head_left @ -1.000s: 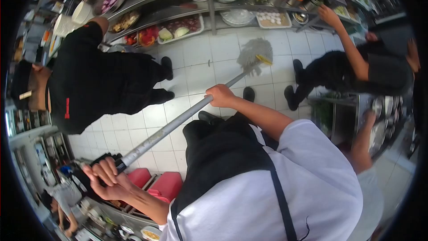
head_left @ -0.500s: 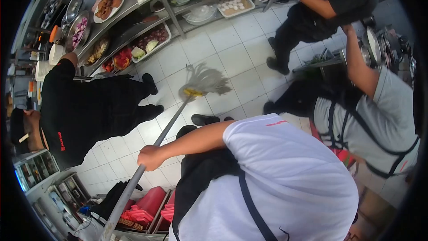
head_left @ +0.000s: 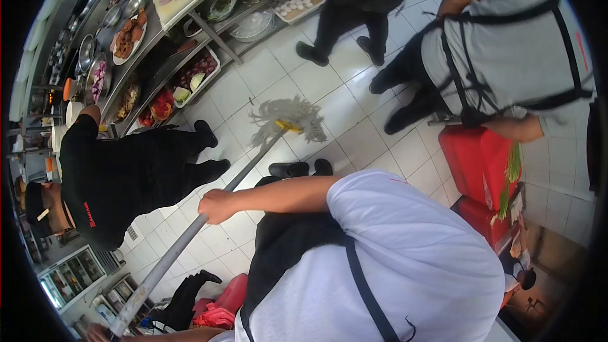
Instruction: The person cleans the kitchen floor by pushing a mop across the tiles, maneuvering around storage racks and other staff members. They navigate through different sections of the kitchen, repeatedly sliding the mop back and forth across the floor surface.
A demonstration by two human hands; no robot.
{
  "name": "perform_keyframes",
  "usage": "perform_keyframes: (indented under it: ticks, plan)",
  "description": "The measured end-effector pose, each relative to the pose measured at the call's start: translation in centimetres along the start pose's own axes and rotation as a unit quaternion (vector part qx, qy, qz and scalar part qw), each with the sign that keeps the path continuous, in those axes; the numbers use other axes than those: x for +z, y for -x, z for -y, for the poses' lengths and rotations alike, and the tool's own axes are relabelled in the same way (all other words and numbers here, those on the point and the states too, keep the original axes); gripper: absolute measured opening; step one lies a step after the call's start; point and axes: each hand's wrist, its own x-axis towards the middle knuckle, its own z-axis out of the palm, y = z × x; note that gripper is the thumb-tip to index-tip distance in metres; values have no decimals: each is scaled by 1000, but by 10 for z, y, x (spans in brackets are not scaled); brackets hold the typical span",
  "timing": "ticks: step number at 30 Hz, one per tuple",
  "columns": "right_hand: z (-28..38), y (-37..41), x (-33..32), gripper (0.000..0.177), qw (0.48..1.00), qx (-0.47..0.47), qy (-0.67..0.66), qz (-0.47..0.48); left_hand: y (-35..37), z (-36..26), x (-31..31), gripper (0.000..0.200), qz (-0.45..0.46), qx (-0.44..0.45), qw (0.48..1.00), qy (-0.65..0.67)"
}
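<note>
A grey mop handle (head_left: 171, 253) slants from the lower left to a yellow clamp and grey mop strands (head_left: 307, 117) on the white tiles. My right hand (head_left: 217, 206) wraps round the handle partway along it, below a white sleeve. At the bottom left edge, my left hand (head_left: 98, 333) is partly visible and dark, gripping the handle's upper end. Black shoes (head_left: 289, 170) show below the strands.
A person in black (head_left: 126, 171) stands left, near shelves and a counter (head_left: 152, 38) with food. Another person in black (head_left: 354, 0) stands at the top. At right, a person in grey (head_left: 506, 50) leans over red bins (head_left: 468, 158).
The mop strands have shifted slightly right, and the view has turned. My left hand has come into view. The person in grey has bent over, and the red bins show more.
</note>
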Motion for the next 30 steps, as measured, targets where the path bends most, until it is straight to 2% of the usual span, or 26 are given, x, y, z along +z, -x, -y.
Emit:
perform_keyframes:
  ticks: [1,3,4,7,9,13,16,21,23,25,27,28,29,30]
  plan:
    - [-7,12,-6,13,1000,3,14,-12,8,11,-6,20,-7,10,1000,10]
    - [-20,41,-20,15,996,77,27,-22,19,33,-15,19,51,-39,995,71]
    - [-30,58,-25,14,994,91,33,-43,33,50,-12,20,-84,29,996,30]
    - [-58,117,-37,9,982,127,61,-123,64,98,14,32,-17,-10,980,197]
    - [-84,155,-37,8,973,148,99,-150,93,124,56,28,-92,-14,980,176]
    - [-119,224,-39,8,960,207,141,-127,177,153,79,39,-147,-84,974,149]
    - [-128,249,-32,7,950,223,176,-131,220,162,97,44,-149,-136,972,123]
    - [-133,237,-2,4,941,249,201,-108,237,146,75,33,-119,-163,975,96]
    - [-116,216,9,7,945,260,194,-45,232,125,59,26,-124,-150,979,54]
    - [-85,178,28,10,952,239,193,-3,225,87,23,23,-116,-134,984,22]
    - [-67,126,77,14,970,184,157,21,214,32,-27,23,-138,-146,979,24]
    - [-32,97,91,11,976,167,132,43,205,5,-52,22,-103,-124,983,88]
    - [-5,70,110,10,983,128,119,53,200,-26,-85,19,-68,-98,992,35]
    - [10,45,139,8,991,92,89,33,210,-62,-110,24,-363,5,922,-134]
